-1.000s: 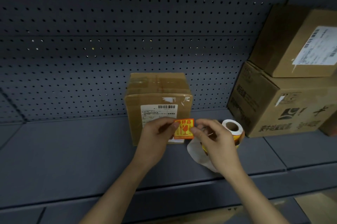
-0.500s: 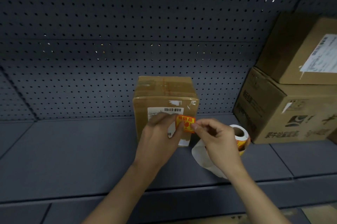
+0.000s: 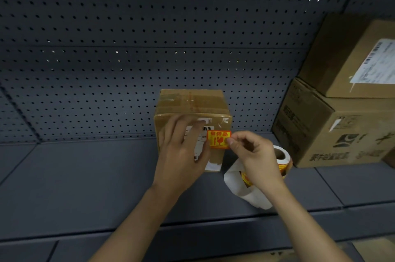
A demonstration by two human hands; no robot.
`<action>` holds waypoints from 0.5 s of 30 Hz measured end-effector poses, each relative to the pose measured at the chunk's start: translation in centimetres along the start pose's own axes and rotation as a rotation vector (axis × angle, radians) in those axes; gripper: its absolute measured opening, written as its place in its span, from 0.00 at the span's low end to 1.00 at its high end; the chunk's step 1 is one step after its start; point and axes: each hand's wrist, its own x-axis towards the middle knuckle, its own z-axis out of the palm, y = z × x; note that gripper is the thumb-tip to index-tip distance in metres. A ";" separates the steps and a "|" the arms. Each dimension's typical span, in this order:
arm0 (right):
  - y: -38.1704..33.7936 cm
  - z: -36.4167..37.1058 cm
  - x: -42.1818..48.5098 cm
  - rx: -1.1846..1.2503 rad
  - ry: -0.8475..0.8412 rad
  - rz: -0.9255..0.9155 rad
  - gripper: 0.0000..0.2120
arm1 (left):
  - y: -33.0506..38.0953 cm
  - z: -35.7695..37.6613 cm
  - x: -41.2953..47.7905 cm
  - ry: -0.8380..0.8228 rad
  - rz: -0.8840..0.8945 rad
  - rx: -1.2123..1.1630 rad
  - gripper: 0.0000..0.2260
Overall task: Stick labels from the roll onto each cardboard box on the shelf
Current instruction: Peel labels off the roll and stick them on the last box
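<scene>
Orange label (image 3: 219, 139) at frame centre, against the front face of the small cardboard box (image 3: 192, 103). Right hand (image 3: 254, 155) pinches its right edge between thumb and forefinger. Left hand (image 3: 181, 155) lies flat on the box front, fingers straight, gripping nothing. Label roll (image 3: 286, 158) sits on the shelf (image 3: 85, 176) just right of the box, white backing strip (image 3: 248, 193) trailing toward the lower frame.

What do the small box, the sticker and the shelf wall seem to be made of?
The small box looks like matte brown cardboard, with glossy clear tape on top catching light. The sticker is probably thin paper, printed orange and yellow. The shelf wall looks like dark grey painted metal, punched with regular holes.
</scene>
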 end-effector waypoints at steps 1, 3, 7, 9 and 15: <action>0.0 0.1 0.2 0.014 0.000 0.008 0.02 | -0.2 0.1 0.4 -0.015 0.020 0.038 0.18; 0.0 0.2 0.8 0.040 0.007 0.024 0.02 | -0.7 0.4 1.0 -0.062 0.018 0.107 0.21; 0.4 0.2 2.0 0.014 0.003 0.015 0.04 | -1.9 1.2 2.1 -0.131 -0.009 0.176 0.23; 0.5 0.2 2.3 0.000 -0.005 0.009 0.04 | -2.2 1.5 2.3 -0.101 -0.007 0.186 0.22; 0.6 0.6 3.1 -0.005 -0.005 0.005 0.04 | -2.5 2.6 2.6 -0.019 -0.036 0.222 0.20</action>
